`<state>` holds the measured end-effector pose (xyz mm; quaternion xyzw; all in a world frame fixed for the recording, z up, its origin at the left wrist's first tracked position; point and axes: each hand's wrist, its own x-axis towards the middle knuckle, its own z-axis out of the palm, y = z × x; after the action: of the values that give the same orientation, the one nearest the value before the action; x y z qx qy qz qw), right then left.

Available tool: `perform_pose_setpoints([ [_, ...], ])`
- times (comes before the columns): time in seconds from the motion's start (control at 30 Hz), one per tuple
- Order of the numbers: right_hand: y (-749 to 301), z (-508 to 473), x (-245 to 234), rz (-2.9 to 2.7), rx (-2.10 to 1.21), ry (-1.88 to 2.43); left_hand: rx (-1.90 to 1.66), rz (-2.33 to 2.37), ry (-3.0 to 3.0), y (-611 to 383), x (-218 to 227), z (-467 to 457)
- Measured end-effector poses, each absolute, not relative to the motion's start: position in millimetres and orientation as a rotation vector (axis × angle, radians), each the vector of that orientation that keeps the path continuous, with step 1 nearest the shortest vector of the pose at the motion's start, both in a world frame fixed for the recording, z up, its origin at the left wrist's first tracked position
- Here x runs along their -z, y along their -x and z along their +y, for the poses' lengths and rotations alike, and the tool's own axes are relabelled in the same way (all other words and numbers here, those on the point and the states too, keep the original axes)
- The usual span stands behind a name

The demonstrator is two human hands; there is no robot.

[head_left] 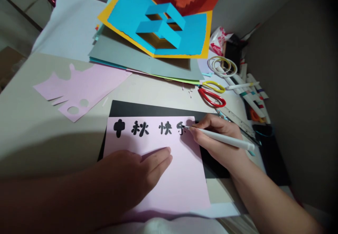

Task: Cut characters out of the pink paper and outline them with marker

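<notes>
A light pink sheet of paper (182,177) lies over a black sheet (148,110) on the table. Thick dark Chinese characters (140,128) run in a row along its top edge. My right hand (220,139) grips a white marker pen (227,139), its tip at the rightmost character (181,128), whose strokes are thinner than the others. Flat on the pink paper below the writing rests my left hand (142,167), fingers stretched out and holding nothing.
Behind stands a blue and yellow pop-up card (124,12) on stacked coloured paper (113,50). Scissors (212,98), a ruler (235,116), tape rolls (222,66) and several markers (253,96) lie at right. Cut pink paper (84,82) is at left.
</notes>
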<state>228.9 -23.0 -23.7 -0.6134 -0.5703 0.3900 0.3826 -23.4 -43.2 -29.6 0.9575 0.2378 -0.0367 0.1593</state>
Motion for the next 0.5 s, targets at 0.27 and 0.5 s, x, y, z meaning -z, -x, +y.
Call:
perform_pose_setpoints([
  [0.27,-229.9,-21.9,23.8,-1.423,-0.968,1.631,0.149,0.687,-2.734,23.0,25.6,-41.6],
  [0.5,-229.3,-21.6,24.4,-1.379,-1.016,1.589,0.229,0.677,-2.748,23.3,26.9,-41.7],
])
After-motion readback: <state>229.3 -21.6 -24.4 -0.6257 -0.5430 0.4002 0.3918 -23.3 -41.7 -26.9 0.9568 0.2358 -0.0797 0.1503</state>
